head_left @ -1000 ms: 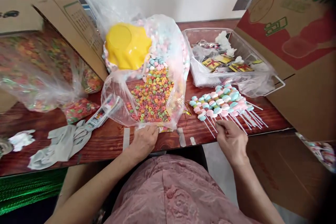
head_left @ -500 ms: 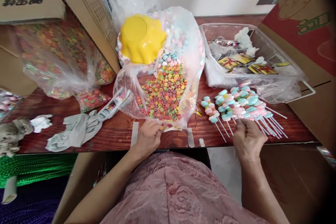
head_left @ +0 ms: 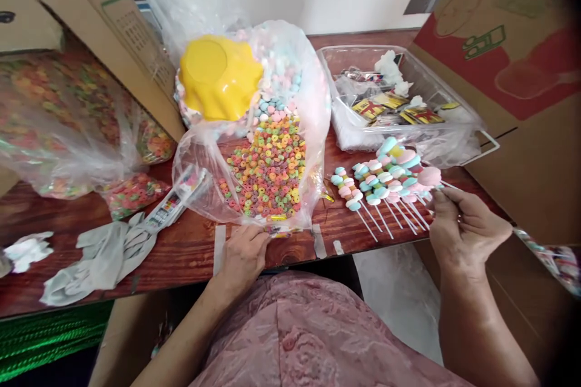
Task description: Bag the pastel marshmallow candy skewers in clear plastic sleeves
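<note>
Table edge (head_left: pixel 297 259) near left hand (head_left: pixel 241 252) | right hand (head_left: pixel 465 230) grips skewer (head_left: pixel 429 177), tray (head_left: pixel 458 87) just beyond

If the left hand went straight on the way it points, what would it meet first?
Probably the clear plastic bag, at its near edge. The left hand is so close that it may already touch it; the depth there is unclear.
</note>
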A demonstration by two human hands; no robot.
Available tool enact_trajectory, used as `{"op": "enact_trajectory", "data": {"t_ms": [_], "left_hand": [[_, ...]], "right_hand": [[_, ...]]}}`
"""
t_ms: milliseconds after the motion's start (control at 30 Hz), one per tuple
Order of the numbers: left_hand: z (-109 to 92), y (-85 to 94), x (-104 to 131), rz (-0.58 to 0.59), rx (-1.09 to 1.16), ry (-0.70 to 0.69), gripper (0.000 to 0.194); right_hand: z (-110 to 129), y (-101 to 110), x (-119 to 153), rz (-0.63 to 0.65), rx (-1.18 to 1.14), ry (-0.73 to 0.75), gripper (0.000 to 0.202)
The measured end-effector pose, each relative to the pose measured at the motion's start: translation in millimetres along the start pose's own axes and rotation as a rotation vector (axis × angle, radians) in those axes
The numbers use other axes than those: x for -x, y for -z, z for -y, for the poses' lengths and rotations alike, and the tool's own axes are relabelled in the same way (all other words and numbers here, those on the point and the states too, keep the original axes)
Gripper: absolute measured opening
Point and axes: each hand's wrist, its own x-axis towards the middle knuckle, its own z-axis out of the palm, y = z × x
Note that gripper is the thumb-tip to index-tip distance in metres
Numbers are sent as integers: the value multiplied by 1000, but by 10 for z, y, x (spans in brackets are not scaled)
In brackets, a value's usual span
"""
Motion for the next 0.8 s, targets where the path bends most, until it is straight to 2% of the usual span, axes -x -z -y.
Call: {"op": "enact_trajectory", "data": {"t_ms": [133,267,367,467,567,633,733,800], "left_hand": [[10,22,-59,4,-10,-3,22],[-166,190,-198,46,4,-29,16],[-391,339,-466,43,164,-85,14],[-586,340,-940,100,351,-187,14],[-700,142,-1574,186,414,-258,22],[-737,-60,-2014,257,429,-236,24],[-763,-393,-2563,402,345,-138,20],[-764,-603,-2805,532,257,-85,16]], "right_hand": [[41,21,1,-59,-55,-121,26],[-63,14,197,-75,-96,-212,27],[-131,-18,328,-151,-165,-306,27],[-92,-75,394,-266,-295,-394,22],[-34,-112,447,-334,-444,-471,17],[-47,-114,508,-322,-477,-514,19],[-130,-119,637,-268,-352,-529,25],[-172,-149,724,-251,-241,-549,27]]}}
